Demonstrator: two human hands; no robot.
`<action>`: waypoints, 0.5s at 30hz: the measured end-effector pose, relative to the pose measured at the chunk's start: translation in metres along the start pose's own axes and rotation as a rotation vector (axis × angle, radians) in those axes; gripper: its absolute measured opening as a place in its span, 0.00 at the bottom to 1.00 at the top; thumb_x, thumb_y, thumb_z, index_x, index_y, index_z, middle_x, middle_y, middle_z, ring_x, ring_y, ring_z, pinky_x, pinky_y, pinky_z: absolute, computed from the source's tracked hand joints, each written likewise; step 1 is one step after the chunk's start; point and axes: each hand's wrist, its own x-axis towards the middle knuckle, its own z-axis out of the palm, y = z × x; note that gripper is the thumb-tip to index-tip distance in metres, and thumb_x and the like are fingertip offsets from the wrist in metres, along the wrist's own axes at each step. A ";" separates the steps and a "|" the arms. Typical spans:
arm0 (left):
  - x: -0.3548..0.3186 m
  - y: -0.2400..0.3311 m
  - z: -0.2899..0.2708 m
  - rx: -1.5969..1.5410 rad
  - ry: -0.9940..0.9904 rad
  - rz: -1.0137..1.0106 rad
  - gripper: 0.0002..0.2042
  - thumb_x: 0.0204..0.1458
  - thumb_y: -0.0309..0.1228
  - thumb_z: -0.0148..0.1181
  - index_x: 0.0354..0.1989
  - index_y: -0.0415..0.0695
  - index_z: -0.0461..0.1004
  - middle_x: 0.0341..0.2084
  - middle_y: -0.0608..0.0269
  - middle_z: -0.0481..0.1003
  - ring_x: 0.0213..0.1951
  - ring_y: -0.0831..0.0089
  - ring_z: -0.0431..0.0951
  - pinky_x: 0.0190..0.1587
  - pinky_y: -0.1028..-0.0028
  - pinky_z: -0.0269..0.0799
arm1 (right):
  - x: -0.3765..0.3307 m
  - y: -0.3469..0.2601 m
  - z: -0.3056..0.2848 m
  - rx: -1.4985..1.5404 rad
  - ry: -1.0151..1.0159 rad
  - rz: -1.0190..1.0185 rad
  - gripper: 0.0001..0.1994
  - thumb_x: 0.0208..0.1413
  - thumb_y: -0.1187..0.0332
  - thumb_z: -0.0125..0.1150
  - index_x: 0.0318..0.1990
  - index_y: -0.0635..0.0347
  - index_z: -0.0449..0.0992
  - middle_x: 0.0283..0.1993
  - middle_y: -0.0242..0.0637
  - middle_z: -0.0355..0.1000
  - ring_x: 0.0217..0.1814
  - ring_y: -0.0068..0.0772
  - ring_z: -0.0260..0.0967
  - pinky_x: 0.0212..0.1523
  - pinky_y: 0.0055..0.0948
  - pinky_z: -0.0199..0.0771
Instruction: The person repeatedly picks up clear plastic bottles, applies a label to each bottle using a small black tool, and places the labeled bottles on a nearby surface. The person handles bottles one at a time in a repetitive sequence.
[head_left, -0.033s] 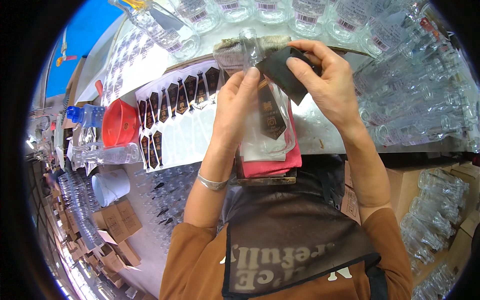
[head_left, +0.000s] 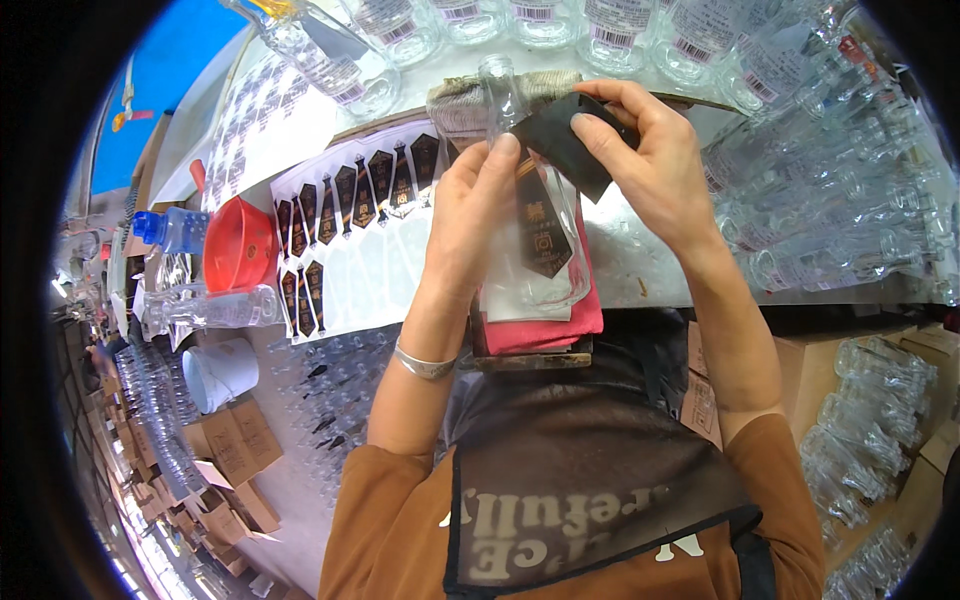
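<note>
A clear glass bottle (head_left: 500, 95) lies with its neck pointing away from me, the neck over a folded grey cloth (head_left: 455, 105) and the body over a pink cloth (head_left: 535, 338). On its upper side is a dark tie-shaped label (head_left: 545, 225) with gold print. My left hand (head_left: 478, 190) is closed around the bottle near its shoulder, thumb on top. Between the thumb and fingers of my right hand (head_left: 650, 160) is a flat black scraper (head_left: 570, 145). Its edge meets the bottle near the label's narrow end, beside my left thumb; the exact contact is hidden.
Left of the bottle lies a white sheet (head_left: 375, 285) carrying several tie-shaped labels. Beyond it are a red bowl (head_left: 240, 245) and a blue-capped plastic bottle (head_left: 180, 230). Glass bottles stand along the far side (head_left: 540, 25) and lie stacked at right (head_left: 830, 200).
The black scraper in my right hand has shifted very slightly away from me. My left hand and the bottle look the same.
</note>
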 end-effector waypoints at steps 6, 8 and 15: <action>-0.011 0.006 -0.007 -0.164 0.072 -0.044 0.30 0.66 0.51 0.50 0.61 0.33 0.66 0.51 0.51 0.76 0.52 0.66 0.78 0.55 0.70 0.74 | 0.000 -0.035 -0.009 -0.235 -0.146 -0.343 0.11 0.57 0.76 0.61 0.48 0.63 0.78 0.42 0.38 0.79 0.43 0.27 0.76 0.44 0.25 0.75; -0.020 0.011 -0.012 -0.113 0.074 0.012 0.33 0.66 0.52 0.48 0.65 0.31 0.61 0.56 0.45 0.73 0.58 0.62 0.75 0.61 0.66 0.69 | -0.002 -0.035 -0.014 -0.329 -0.238 -0.594 0.13 0.47 0.82 0.62 0.42 0.61 0.79 0.42 0.37 0.78 0.42 0.36 0.74 0.43 0.30 0.76; -0.057 -0.001 -0.037 0.003 0.165 0.077 0.27 0.69 0.45 0.46 0.64 0.32 0.62 0.58 0.43 0.72 0.59 0.61 0.75 0.59 0.67 0.72 | -0.007 -0.061 -0.009 -0.379 -0.315 -0.731 0.13 0.42 0.83 0.63 0.38 0.60 0.79 0.40 0.36 0.78 0.43 0.39 0.74 0.43 0.33 0.77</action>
